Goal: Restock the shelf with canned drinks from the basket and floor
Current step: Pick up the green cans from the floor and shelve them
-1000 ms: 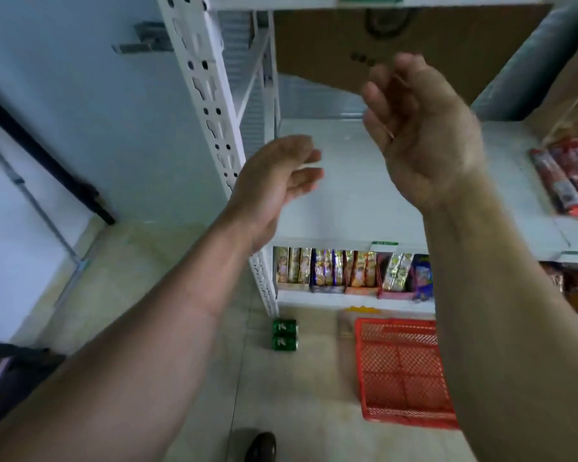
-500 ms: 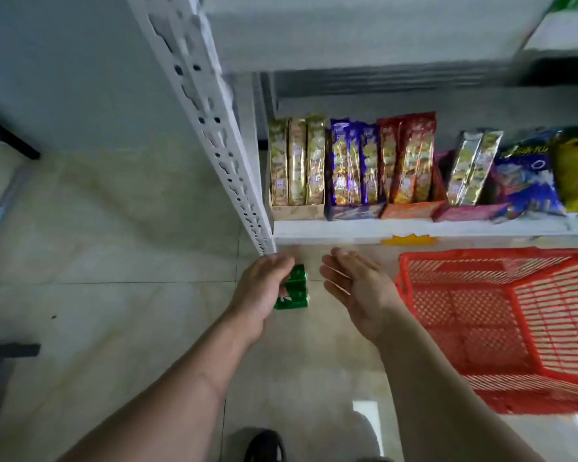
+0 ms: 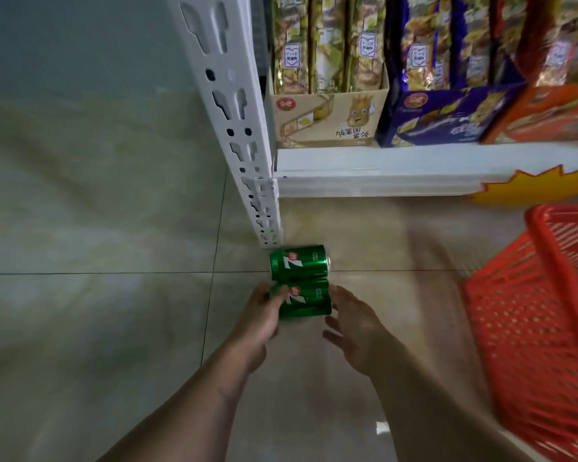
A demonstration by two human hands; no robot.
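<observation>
Two green 7UP cans lie on their sides on the tiled floor, side by side at the foot of the white shelf post (image 3: 247,161). The far can (image 3: 299,263) is untouched. My left hand (image 3: 261,318) curls around the left end of the near can (image 3: 306,302), thumb over its top. Just right of that can, my right hand (image 3: 356,326) is open, fingertips at the can's right end. The red plastic basket (image 3: 531,311) stands on the floor at the right; I see no cans in the part that shows.
The bottom white shelf (image 3: 381,175) carries gold (image 3: 327,118), purple (image 3: 441,115) and orange (image 3: 544,111) snack boxes. A yellow starburst sticker (image 3: 531,188) marks its front edge. A grey wall and bare pale tiles lie to the left.
I have bent lower and closer to the floor. Both hands dropped from shelf height to the cans; the left hand now wraps the near can, the right hand has reached its other end.
</observation>
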